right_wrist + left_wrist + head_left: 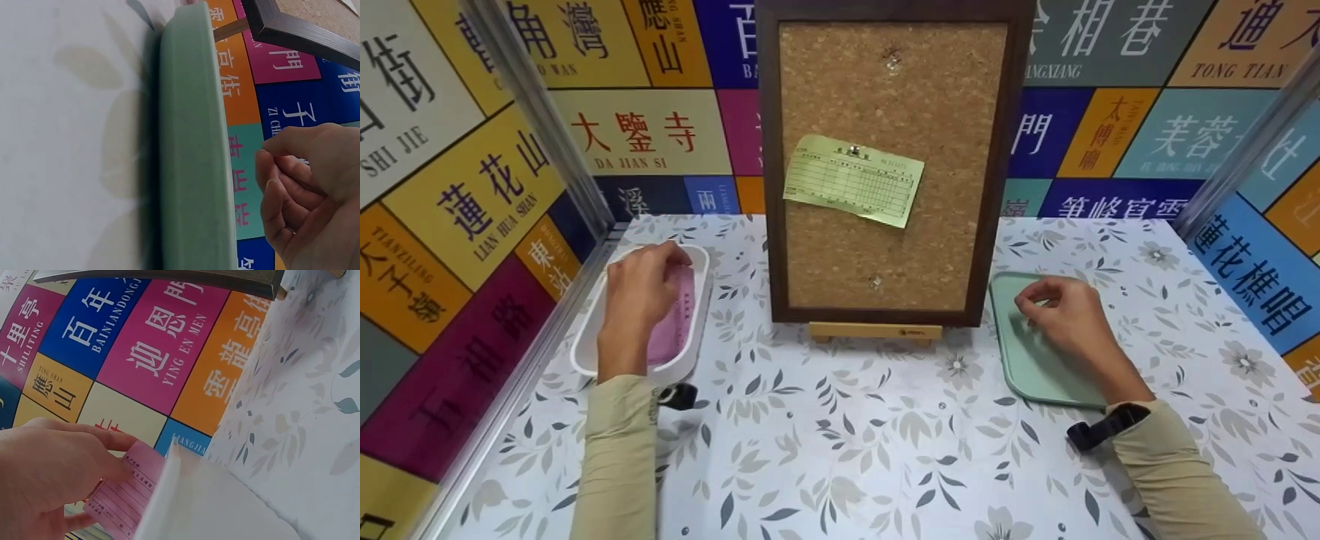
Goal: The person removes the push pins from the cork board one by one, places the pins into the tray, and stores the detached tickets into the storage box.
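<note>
Over the white tray [705, 289] at left is my left hand [639, 289]. In the left wrist view its thumb and fingers pinch a pink printed slip [143, 481], partly hidden by the tray wall. My right hand [1069, 315] hovers over the green tray [1024, 364], thumb and fingers curled with their tips together; I cannot tell whether something tiny is between them. A framed cork board [840, 255] stands upright between the hands. On it a yellow-green printed slip [877, 184] hangs tilted from a pushpin [855, 151] at its top edge.
Clear pushpins sit in the cork near the top [893, 61] and bottom [875, 282]. A small wooden easel [877, 331] supports the board. Floral cloth [840, 435] covers the table. Panels with large Chinese characters [656, 131] enclose the back and sides.
</note>
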`<state>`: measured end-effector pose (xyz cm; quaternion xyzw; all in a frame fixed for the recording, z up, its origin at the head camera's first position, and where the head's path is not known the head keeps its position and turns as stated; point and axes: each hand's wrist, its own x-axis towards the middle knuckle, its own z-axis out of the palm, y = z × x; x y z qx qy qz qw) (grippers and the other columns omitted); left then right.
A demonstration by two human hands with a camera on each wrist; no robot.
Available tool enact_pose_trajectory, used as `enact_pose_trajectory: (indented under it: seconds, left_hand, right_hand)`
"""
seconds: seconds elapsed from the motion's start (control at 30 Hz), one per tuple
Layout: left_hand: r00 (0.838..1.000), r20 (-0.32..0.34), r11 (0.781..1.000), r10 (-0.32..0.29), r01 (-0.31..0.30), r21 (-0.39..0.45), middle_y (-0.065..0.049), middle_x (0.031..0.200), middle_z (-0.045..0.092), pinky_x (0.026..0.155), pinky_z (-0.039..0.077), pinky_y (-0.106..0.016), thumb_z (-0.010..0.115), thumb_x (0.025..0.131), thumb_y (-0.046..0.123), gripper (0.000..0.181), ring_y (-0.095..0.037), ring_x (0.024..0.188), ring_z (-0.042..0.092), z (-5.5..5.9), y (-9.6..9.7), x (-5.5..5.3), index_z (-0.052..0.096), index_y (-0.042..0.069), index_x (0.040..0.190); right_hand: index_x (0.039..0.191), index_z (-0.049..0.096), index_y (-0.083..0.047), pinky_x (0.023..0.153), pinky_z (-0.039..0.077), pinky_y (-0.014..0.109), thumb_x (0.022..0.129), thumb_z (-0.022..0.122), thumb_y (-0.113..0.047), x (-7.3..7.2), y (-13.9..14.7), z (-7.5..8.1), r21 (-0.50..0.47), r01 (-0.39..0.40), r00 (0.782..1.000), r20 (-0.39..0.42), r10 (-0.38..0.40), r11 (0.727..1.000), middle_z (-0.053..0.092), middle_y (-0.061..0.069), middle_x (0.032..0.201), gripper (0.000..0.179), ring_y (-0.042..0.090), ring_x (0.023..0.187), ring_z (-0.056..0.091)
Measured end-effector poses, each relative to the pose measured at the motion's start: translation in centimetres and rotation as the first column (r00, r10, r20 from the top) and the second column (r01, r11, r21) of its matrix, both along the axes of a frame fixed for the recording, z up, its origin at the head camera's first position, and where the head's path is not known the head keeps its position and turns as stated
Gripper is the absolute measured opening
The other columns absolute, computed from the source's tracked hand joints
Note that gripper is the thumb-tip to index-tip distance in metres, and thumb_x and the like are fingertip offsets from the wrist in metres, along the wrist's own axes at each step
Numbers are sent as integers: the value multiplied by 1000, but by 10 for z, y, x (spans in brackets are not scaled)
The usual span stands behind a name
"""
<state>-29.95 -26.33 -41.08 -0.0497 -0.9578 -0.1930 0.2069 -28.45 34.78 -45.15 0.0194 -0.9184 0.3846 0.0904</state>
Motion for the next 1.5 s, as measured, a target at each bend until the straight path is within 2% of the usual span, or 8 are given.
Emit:
enact_pose_trajectory:
  seconds: [0.17,0.33,0.53,0.73,0.93,1.2,1.5]
  left_hand:
    - [1000,9,1000,-7,7,-21,-8,106,75,91,42,-57,59,89,3,25,-36,107,65,-4,-3,-2,73,17,104]
    - [999,42,999,-7,8,-36,-8,106,75,88,42,-58,59,89,7,23,-37,106,65,-8,-4,-2,73,17,104]
    - [992,123,999,-3,7,-33,-8,109,74,92,41,-59,58,91,11,22,-36,108,64,-10,-4,-3,72,17,107]
    - [983,182,1000,-8,12,-20,-11,111,73,91,42,-61,60,91,15,22,-37,108,64,-12,-4,-1,72,16,110]
    - [984,179,1000,-10,13,-18,-11,114,73,93,41,-62,60,89,17,24,-39,110,62,-13,-4,1,72,14,109]
    - [983,182,1000,-11,15,-22,-12,118,72,91,40,-63,61,93,18,22,-40,112,61,-11,-3,0,72,15,111]
    - [983,184,1000,-10,15,-24,-9,122,70,94,41,-61,60,96,21,20,-37,115,60,-2,5,-1,71,18,112]
  right_hand:
    - [96,73,-8,47,53,31,92,72,-19,-2,2,-1,1,-53,997,59,53,999,75,16,89,11,31,63,70]
    - [97,72,-7,48,51,28,93,70,-17,-3,5,-3,55,-95,990,113,89,994,75,15,89,11,22,61,70]
    - [98,73,-5,54,47,23,92,67,-13,-2,7,-5,145,-147,980,154,125,978,75,12,85,11,12,61,66]
    - [99,73,-4,54,47,23,92,66,-16,0,8,-4,152,-150,974,194,119,977,73,11,79,15,10,60,64]
    - [97,73,-3,56,46,22,90,67,-15,1,9,-4,152,-149,974,193,118,977,73,11,76,16,9,58,64]
    - [97,73,-1,55,48,23,90,68,-16,2,10,-2,149,-145,973,202,113,978,72,10,75,17,9,58,62]
    - [98,74,-2,54,51,26,90,68,-14,1,12,-4,142,-122,974,210,90,982,73,10,78,15,12,60,64]
